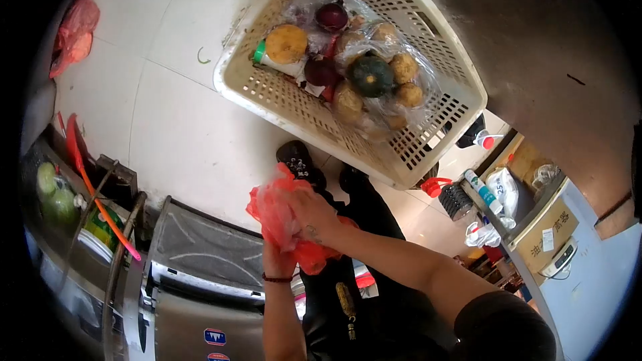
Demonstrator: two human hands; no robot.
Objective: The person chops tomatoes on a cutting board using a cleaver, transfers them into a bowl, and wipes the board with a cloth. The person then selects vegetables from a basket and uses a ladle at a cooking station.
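Note:
A crumpled red plastic bag [311, 257] is bunched up between my two hands, over my dark trousers. My right hand [313, 215] lies across the top of it with its fingers curled into the thin film. From below, my left hand [277, 262], with a dark red bracelet at the wrist, grips the bag's lower side; the plastic covers most of its fingers. Whether anything is inside the bag I cannot make out. Beyond my feet stands a cream plastic basket [267, 97] holding onions, potatoes in clear film, a dark green squash [370, 74] and an orange-yellow round vegetable [286, 43].
Another red plastic bag [75, 32] lies on the tiled floor at the upper left. To my left are a steel appliance [207, 317] and an orange-red ladle-like tool [93, 190]. At right are a cardboard box [548, 237] and a red-capped bottle [457, 200].

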